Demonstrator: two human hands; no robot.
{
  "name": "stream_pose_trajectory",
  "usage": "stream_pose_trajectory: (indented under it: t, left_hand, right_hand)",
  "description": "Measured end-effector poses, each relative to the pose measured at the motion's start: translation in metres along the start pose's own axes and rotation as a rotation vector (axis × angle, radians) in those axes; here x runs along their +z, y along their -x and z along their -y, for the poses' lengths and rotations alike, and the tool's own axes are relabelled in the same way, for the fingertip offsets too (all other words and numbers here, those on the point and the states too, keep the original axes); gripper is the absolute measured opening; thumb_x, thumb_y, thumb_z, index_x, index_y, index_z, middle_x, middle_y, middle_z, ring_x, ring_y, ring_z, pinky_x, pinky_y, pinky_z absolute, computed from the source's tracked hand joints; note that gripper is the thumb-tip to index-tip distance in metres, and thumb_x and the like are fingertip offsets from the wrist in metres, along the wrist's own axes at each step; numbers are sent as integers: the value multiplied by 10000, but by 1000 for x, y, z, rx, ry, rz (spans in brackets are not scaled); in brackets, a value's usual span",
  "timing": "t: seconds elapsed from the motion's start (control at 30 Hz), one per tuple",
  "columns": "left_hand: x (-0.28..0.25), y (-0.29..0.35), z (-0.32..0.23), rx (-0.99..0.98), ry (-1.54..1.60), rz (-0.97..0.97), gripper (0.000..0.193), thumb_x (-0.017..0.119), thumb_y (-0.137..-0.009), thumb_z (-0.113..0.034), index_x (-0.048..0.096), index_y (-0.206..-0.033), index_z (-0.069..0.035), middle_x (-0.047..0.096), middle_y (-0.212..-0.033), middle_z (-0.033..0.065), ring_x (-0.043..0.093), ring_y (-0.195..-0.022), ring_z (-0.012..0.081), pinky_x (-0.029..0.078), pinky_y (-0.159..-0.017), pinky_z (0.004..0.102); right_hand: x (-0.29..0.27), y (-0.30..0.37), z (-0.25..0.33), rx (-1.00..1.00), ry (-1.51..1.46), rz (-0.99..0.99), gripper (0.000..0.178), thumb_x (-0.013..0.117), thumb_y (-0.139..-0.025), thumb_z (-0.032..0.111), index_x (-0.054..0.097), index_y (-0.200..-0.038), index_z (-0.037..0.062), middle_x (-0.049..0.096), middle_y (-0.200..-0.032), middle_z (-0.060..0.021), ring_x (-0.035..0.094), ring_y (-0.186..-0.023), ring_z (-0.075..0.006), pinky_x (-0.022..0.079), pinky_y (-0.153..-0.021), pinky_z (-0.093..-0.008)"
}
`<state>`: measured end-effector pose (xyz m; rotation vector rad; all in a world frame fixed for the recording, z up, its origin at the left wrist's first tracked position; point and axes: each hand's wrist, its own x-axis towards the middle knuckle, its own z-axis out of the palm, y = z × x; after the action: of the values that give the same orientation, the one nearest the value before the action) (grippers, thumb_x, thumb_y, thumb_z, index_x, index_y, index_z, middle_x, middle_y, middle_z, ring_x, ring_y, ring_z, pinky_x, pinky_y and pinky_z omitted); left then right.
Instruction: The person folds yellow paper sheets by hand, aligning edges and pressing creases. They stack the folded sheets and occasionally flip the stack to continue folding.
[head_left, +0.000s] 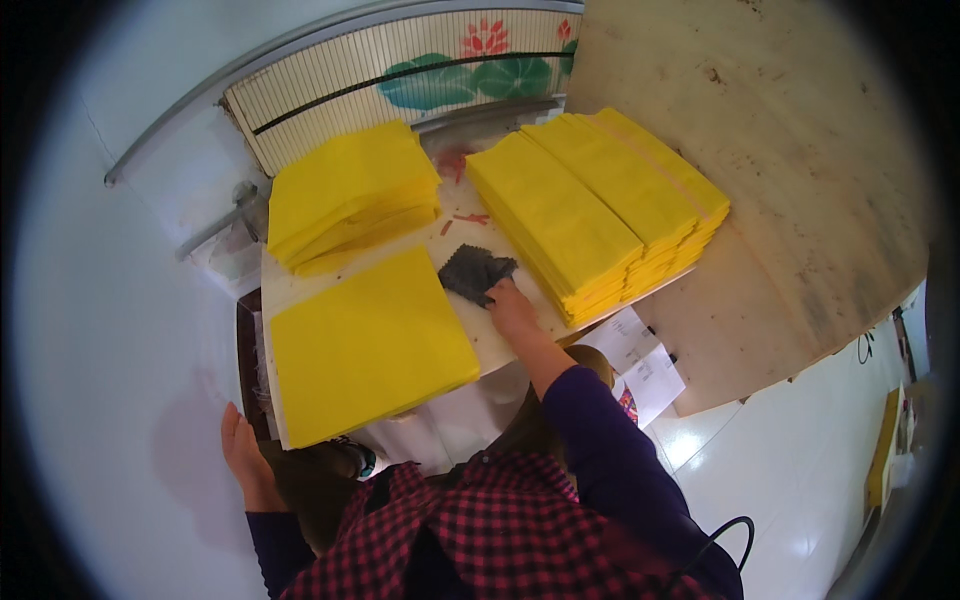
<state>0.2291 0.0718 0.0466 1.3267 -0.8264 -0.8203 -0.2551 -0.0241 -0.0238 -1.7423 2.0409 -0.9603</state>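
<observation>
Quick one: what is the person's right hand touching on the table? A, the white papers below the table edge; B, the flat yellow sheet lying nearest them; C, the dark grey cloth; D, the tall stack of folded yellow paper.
C: the right hand rests its fingertips on the dark grey cloth, which lies between the yellow piles.

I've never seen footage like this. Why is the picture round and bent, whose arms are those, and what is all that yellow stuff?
No machine here: a person wears a wide fisheye camera on the head, looking down, so straight edges curve. The arms are the wearer's own. The right hand touches a dark grey cloth on the white table. The left hand hangs by the table's near edge, holding nothing. On the table lie a flat yellow sheet stack, a second yellow pile behind it, and rows of folded yellow sheets to the right.
</observation>
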Motion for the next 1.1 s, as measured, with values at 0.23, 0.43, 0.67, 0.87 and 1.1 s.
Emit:
stream_pose_trajectory:
  t: [0.23, 0.43, 0.67, 0.87, 1.1]
  left_hand:
    - [-28, 24, 21, -22, 92, 38, 452, 464, -964, -83, 385, -1388, 49, 404, -1427, 165, 374, -1336, 245, 287, -1111, 334]
    - [-30, 33, 47, -25, 17, 41, 432, 486, -951, -56, 428, -1367, 45, 453, -1401, 149, 419, -1306, 232, 308, -1101, 333]
    - [-30, 23, 55, 116, -135, 158, 347, 515, -947, -65, 526, -1281, 27, 559, -1268, 101, 526, -1160, 183, 383, -1005, 297]
    - [-2, -3, 57, 339, -453, 276, 196, 552, -905, -43, 620, -1089, -39, 624, -1047, 73, 580, -953, 183, 457, -811, 291]
    - [35, -44, 58, 435, -809, 532, 133, 608, -833, -47, 614, -965, -29, 602, -954, 141, 579, -922, 321, 470, -790, 378]
  right_hand:
    - [20, -17, -18, 45, 99, -86, 179, 638, -865, 190, 642, -890, 12, 576, -922, -200, 574, -876, -389, 464, -783, -459]
    - [18, -10, -17, -93, 104, -240, 259, 598, -905, 261, 645, -927, 7, 621, -919, -214, 595, -869, -401, 468, -774, -450]
    - [-1, 23, 13, -121, -248, -222, 182, 582, -909, 169, 661, -987, 25, 634, -1010, -147, 620, -906, -296, 493, -801, -366]
    - [15, 48, 67, -328, -291, -39, 141, 619, -873, 94, 652, -1000, 42, 626, -992, -114, 600, -943, -260, 482, -802, -331]
    - [39, 35, 95, -456, -78, 119, 187, 610, -827, 125, 640, -981, 23, 616, -999, -193, 549, -984, -379, 441, -881, -436]
